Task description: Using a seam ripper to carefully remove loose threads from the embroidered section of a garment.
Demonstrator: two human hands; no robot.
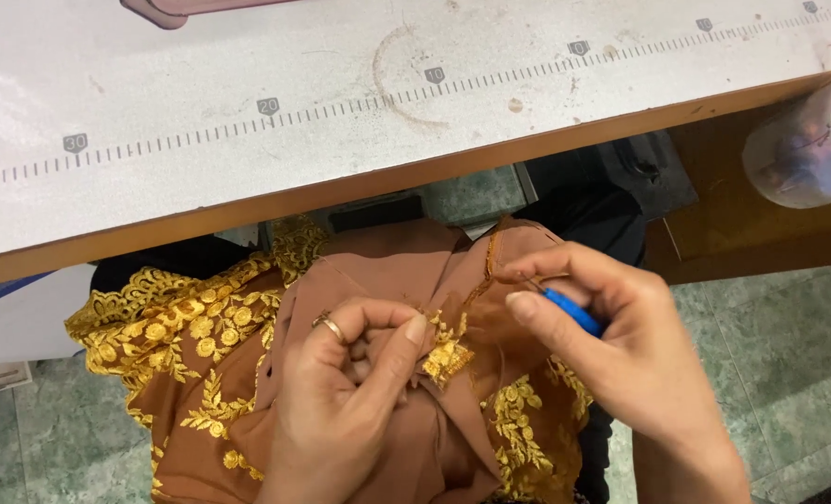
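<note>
A brown garment (378, 266) with gold lace embroidery (187, 327) lies bunched in my lap below the table edge. My left hand (341, 401), with a ring on one finger, pinches a fold of the brown cloth and a gold lace piece (445, 355) between thumb and fingers. My right hand (621, 355) grips a small blue-handled tool (572, 313), likely a seam ripper. Its thin metal tip (525, 279) points at the seam at the garment's upper edge.
A white work table (247, 65) with a printed ruler scale and a wooden front edge (359, 182) spans the top. A clear plastic container (803, 149) holding threads hangs at the right. Green tiled floor (789, 345) shows on both sides. A pink object (168, 9) sits at the table's far edge.
</note>
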